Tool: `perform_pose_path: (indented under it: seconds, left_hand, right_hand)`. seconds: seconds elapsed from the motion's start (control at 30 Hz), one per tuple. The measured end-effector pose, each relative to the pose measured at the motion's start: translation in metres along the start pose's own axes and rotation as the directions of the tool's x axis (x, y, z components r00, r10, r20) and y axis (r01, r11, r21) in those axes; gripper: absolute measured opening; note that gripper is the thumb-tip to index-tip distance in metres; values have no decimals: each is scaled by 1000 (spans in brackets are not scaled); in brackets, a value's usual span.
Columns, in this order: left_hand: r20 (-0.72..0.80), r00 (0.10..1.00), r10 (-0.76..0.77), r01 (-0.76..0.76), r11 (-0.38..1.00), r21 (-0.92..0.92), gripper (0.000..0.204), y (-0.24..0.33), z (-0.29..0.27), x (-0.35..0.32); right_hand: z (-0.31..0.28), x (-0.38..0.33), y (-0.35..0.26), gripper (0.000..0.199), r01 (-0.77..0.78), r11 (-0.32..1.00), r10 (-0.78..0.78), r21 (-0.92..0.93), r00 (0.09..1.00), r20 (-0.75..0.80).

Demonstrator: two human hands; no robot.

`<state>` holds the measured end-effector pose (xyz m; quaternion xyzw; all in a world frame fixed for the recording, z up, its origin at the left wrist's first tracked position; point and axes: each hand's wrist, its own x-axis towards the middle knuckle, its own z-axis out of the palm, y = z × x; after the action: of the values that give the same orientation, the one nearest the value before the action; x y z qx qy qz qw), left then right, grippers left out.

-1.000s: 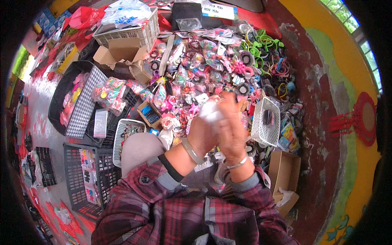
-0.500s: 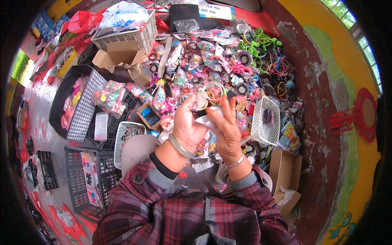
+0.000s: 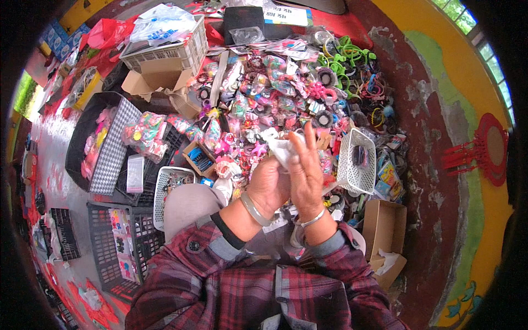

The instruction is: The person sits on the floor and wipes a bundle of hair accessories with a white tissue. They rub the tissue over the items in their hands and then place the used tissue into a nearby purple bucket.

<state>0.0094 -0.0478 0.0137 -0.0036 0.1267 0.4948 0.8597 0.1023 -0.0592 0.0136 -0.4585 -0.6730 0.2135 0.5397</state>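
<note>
In front of my chest my two hands are pressed together around a crumpled white cloth or tissue [image 3: 282, 150]. My left hand [image 3: 267, 184] is curled, its fingertips hidden behind the right one. What it holds cannot be made out. My right hand [image 3: 308, 179] has its fingers stretched upward and pins the white cloth against the left. Beneath and beyond both hands spreads a heap of small bagged hair accessories [image 3: 269, 91] in pink, red and mixed colours. A pink star-shaped piece [image 3: 259, 148] lies just left of the fingers.
Left stand a small white basket [image 3: 159, 203], a cardboard box of blue items [image 3: 190, 159], a houndstooth bin [image 3: 113, 165] and a black crate [image 3: 99, 242]. Right are a white perforated basket [image 3: 344, 170] and an open carton [image 3: 385, 220]. Green headbands [image 3: 344, 60] lie far right, before the wall [image 3: 423, 165].
The pale loops that showed in my left hand are out of sight. My hands have come together, the right one over the left, with the white cloth now sticking up between them.
</note>
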Motion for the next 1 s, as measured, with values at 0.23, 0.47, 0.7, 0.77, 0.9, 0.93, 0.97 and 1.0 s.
perform_pose_path:
  seconds: [0.23,0.47,0.7,0.77,0.9,0.93,0.97,1.0]
  left_hand:
    - [87,984,158,-150,985,-89,23,24,-20,12]
    - [83,949,303,-305,952,10,24,41,-13,17]
    - [56,982,179,-187,963,194,24,18,-6,12]
    - [6,993,117,-112,936,334,24,9,-7,10]
    - [4,998,55,-52,920,388,27,-2,-5,0]
    - [26,999,44,-51,900,433,26,-2,-9,2]
    - [48,998,32,-52,877,477,26,-2,-12,2]
    - [70,997,19,-53,853,520,25,-2,-16,2]
  right_hand:
    - [18,-16,-16,40,-14,999,12,29,997,77]
    - [14,-24,-22,42,-67,988,51,139,992,112]
    - [-31,12,-13,36,-205,850,326,485,928,-178]
    - [-33,15,-10,36,-145,899,200,413,976,-92]
    - [-27,12,3,28,57,960,-20,-275,991,135]
    - [-24,12,9,27,24,974,-11,-226,998,59]
    - [-25,11,15,26,-52,986,52,-158,999,-5]
    - [-25,10,22,25,-124,989,118,-84,991,-64]
